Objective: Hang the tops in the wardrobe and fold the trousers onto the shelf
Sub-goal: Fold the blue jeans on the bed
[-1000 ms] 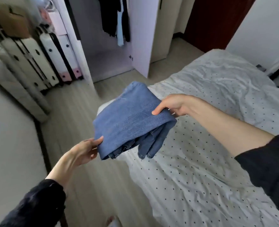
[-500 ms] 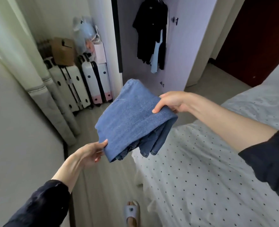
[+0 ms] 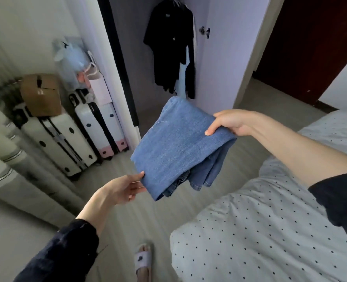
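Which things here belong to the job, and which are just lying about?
Job: jeans, folded, held by left hand and right hand; wardrobe with black tops hanging.

Lying about: suitcases, cardboard box, bags, bed, slipper.

The folded jeans hide the left hand's fingertips and the right hand's underside fingers. The wardrobe's shelf is out of sight, its rail cut off above. The bed runs past the right edge.
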